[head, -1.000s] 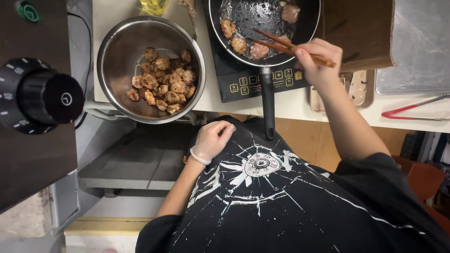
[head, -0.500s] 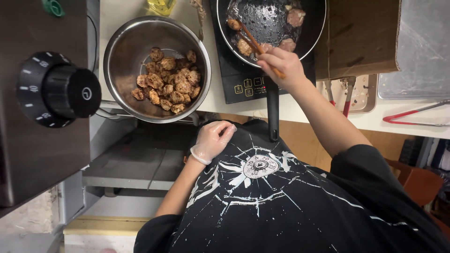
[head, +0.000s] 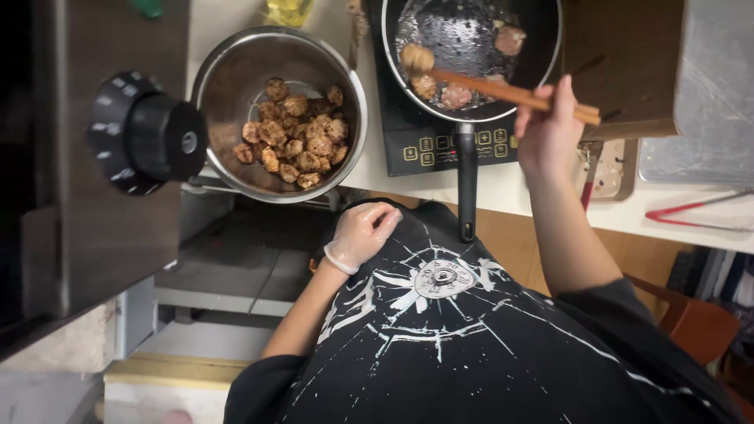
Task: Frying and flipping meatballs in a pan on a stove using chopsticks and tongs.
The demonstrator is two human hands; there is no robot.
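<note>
Kitchen from above, pale tabletop (head: pixel 503 184) running across. Far left, black dial knob (head: pixel 145 141). Steel bowl (head: pixel 279 110) of browned meat pieces parked beside pan, within reach. Left hand (head: pixel 361 234), gloved, curled loosely on shirt, holds nothing. Right hand (head: pixel 550 129) fingers clamp chopsticks (head: pixel 503 90), tips pinching one piece (head: pixel 416 58) over dark frying pan (head: pixel 471 47) on induction cooker (head: pixel 440 145). Red tongs (head: pixel 695 212) far right.

Steel bowl (head: pixel 236 86) close beside pan (head: pixel 550 47)

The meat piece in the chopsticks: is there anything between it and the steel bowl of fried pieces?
Nothing visible. The meat piece, held by chopsticks in the right hand, hangs above the pan; only bare counter separates pan and steel bowl.
</note>
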